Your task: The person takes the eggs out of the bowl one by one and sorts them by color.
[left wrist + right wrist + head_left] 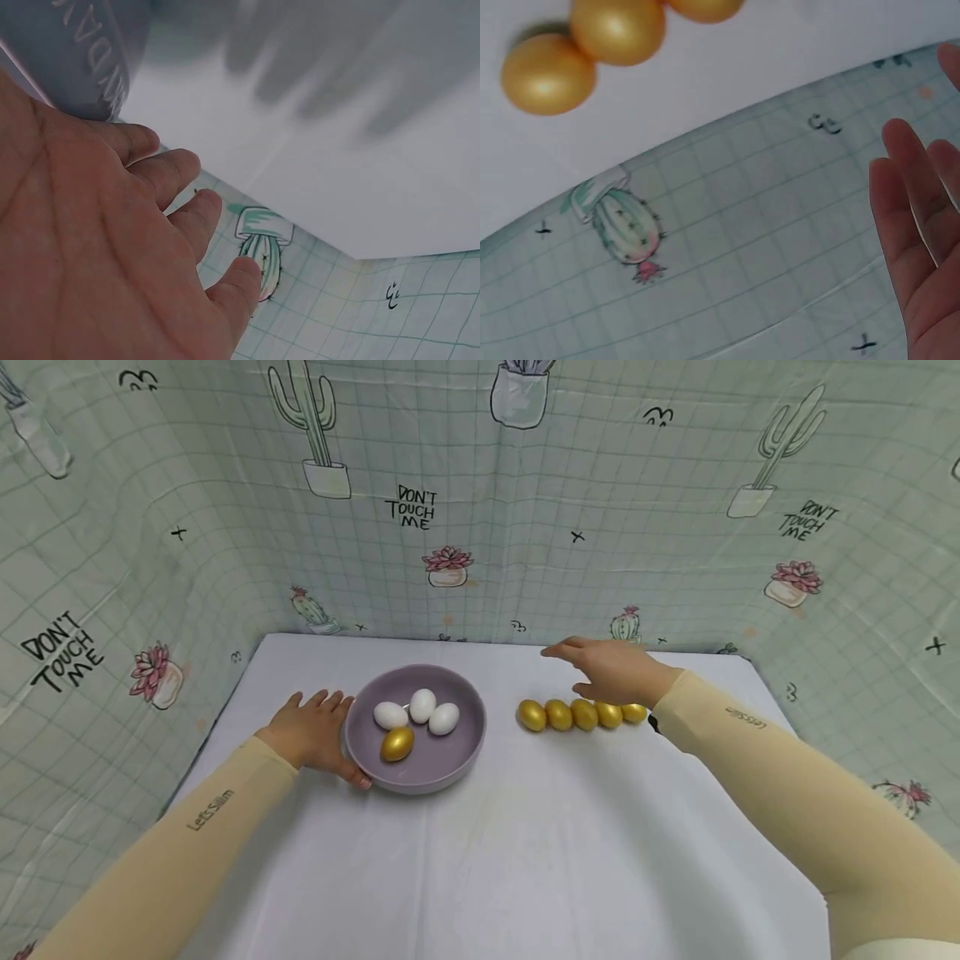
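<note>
Mauve round bowl: on the left half of the table, with raised lettering on its outer wall in the left wrist view.
White smooth eggs: three, grouped inside the bowl toward its far side.
Lone shiny gold egg: inside the bowl, nearer the person, just beside the white ones.
Row of shiny gold eggs: five visible on the table, side by side right of the bowl; the rightmost is partly hidden by the right arm.
Left hand: fingers spread and fairly straight at the bowl's left side, thumb against its near-left wall; it touches the bowl without curling round it.
Right hand: fingers extended, thumb apart, holding nothing; near the row, clear of the eggs in the right wrist view.
Beige sleeves: on both arms, with dark lettering.
White-covered table: beneath bowl and row.
Pale green gridded cloth: around the table, printed with potted cacti.
</note>
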`<control>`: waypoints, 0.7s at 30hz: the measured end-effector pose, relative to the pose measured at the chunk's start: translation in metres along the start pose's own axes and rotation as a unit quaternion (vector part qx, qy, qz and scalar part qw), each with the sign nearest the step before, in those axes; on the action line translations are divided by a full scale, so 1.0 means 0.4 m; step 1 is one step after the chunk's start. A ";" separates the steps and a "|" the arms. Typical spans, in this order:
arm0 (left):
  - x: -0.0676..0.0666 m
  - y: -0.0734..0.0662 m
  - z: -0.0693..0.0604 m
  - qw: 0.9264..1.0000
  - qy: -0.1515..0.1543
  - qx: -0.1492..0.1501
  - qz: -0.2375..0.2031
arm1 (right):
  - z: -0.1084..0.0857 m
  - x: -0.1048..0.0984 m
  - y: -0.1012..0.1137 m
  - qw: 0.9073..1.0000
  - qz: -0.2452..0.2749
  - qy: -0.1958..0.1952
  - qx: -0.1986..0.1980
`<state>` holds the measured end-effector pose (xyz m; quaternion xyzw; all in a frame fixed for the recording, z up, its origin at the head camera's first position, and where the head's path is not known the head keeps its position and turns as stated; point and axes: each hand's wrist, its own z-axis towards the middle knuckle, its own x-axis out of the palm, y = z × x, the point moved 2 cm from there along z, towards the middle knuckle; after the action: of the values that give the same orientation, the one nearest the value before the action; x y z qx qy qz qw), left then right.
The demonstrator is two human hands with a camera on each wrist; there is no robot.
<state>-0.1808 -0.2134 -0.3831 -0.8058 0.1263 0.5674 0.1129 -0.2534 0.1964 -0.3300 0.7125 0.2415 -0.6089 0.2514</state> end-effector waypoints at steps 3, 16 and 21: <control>0.005 0.002 0.000 1.000 0.000 -0.001 -0.002 | 0.038 -0.002 0.056 0.999 -0.002 -0.004 -0.037; 0.012 0.003 0.002 1.000 0.005 -0.001 -0.002 | 0.143 0.018 0.233 0.991 0.004 0.012 -0.132; 0.011 0.006 0.001 1.000 0.002 -0.002 -0.003 | 0.160 0.023 0.269 0.988 -0.002 0.010 -0.155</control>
<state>-0.1806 -0.2158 -0.3876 -0.8076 0.1229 0.5657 0.1124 -0.2299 0.0734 -0.3405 0.6709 0.3367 -0.5574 0.3548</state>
